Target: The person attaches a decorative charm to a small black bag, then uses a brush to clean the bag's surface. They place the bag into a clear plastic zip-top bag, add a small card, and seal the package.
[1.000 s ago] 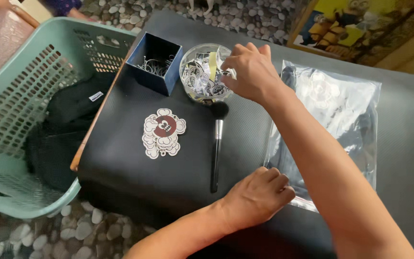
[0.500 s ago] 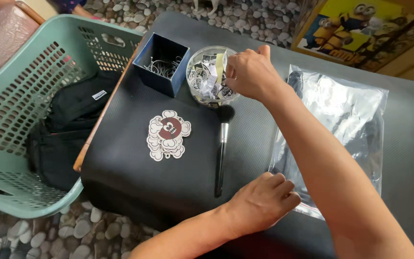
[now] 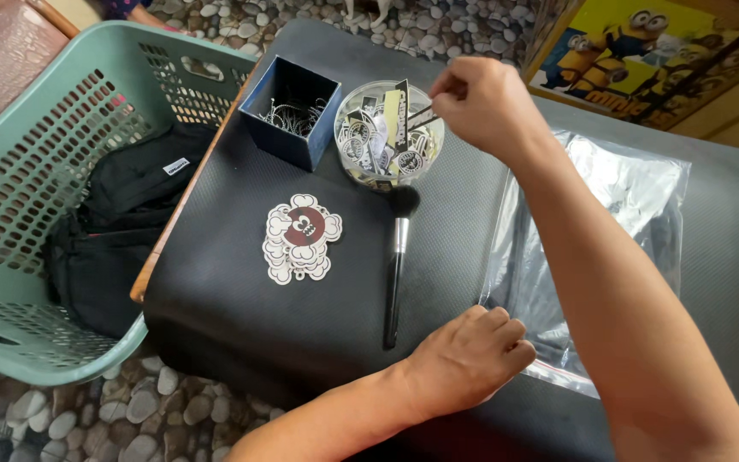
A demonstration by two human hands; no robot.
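Note:
My right hand [image 3: 482, 104] hovers over a clear round tub [image 3: 387, 137] full of small printed stickers and pinches a thin dark strip that sticks out of it. My left hand [image 3: 465, 359] rests curled on the black mat, its fingers on the near corner of a clear plastic bag [image 3: 596, 231]. A makeup brush [image 3: 397, 257] with a black head and handle lies between the tub and my left hand. To its left sits a small stack of cloud-shaped stickers [image 3: 299, 237] with a red centre.
A dark blue open box [image 3: 291, 111] of metal hooks stands left of the tub. A teal laundry basket [image 3: 36, 154] with a black bag [image 3: 121, 231] sits on the pebble floor at left. A framed cartoon picture [image 3: 660, 51] leans at the back right.
My right hand has lifted out of the tub and shifted right, now pinching a dark strip. The left hand stays on the bag's corner. The camera view has shifted slightly.

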